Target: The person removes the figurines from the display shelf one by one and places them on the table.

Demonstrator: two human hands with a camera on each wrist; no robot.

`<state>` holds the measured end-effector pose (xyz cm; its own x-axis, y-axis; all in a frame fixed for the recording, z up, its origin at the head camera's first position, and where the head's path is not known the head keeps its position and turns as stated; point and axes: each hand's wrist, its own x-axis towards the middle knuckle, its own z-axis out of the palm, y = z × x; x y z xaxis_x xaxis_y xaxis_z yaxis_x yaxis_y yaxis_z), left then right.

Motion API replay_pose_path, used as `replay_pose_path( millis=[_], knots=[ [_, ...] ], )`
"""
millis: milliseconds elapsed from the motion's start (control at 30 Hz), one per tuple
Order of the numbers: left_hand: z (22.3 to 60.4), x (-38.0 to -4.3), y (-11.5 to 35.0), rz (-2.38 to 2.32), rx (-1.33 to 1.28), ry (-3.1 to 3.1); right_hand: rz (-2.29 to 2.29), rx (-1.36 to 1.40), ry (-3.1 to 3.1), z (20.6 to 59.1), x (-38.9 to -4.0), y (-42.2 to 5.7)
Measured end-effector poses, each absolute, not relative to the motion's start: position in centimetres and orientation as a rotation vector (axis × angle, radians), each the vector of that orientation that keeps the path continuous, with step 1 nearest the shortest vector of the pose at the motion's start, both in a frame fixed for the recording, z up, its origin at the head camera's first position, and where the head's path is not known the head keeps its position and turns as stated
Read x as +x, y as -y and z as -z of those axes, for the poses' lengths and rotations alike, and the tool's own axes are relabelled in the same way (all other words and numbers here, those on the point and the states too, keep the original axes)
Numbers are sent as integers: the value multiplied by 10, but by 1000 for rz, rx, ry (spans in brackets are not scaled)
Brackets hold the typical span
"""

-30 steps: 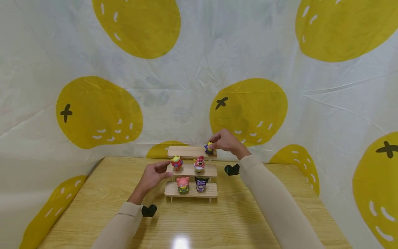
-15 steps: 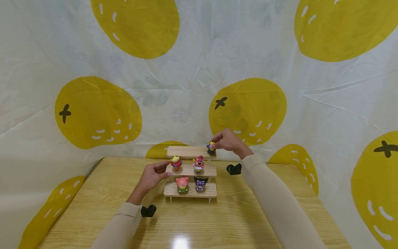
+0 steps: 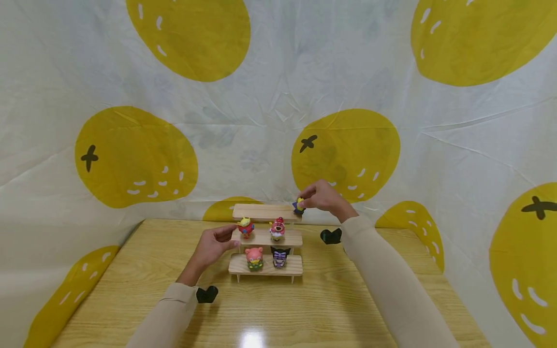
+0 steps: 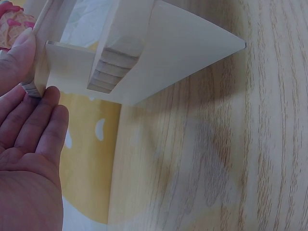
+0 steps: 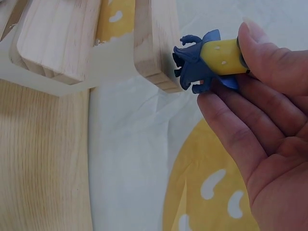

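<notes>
A three-tier wooden display shelf (image 3: pixel 265 263) stands on the table. My left hand (image 3: pixel 213 246) pinches the left end of its middle tier, thumb above and fingertips below. In the left wrist view the left hand (image 4: pixel 29 130) shows this hold on the board's end. At the top tier's right end, my right hand (image 3: pixel 324 199) pinches a yellow-and-blue figurine (image 5: pixel 219 57) by its yellow head. Its blue feet are close to the tier; whether they touch, I cannot tell. A red alien figurine (image 3: pixel 245 228) and a pink bear figurine (image 3: pixel 277 229) stand on the middle tier.
On the bottom tier sit a pink figurine (image 3: pixel 254 259) and a black-and-purple figurine (image 3: pixel 280 258). The wooden table (image 3: pixel 278 309) surrounds the shelf. A white cloth (image 3: pixel 252 159) with yellow fruit prints hangs behind and at both sides.
My right hand has slid the yellow-and-blue figurine a little to the right along the top tier, to its end. The left hand keeps its hold on the middle tier.
</notes>
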<state>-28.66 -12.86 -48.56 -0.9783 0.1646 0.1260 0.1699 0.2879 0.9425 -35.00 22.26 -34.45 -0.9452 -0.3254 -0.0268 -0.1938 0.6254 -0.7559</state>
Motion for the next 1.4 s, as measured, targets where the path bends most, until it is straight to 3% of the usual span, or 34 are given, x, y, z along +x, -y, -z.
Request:
replay_pose_path(
  millis=[1400],
  knots=[
    [490, -290, 131, 1817, -357, 2534, 1231, -397, -2695, 352, -349, -254]
  ],
)
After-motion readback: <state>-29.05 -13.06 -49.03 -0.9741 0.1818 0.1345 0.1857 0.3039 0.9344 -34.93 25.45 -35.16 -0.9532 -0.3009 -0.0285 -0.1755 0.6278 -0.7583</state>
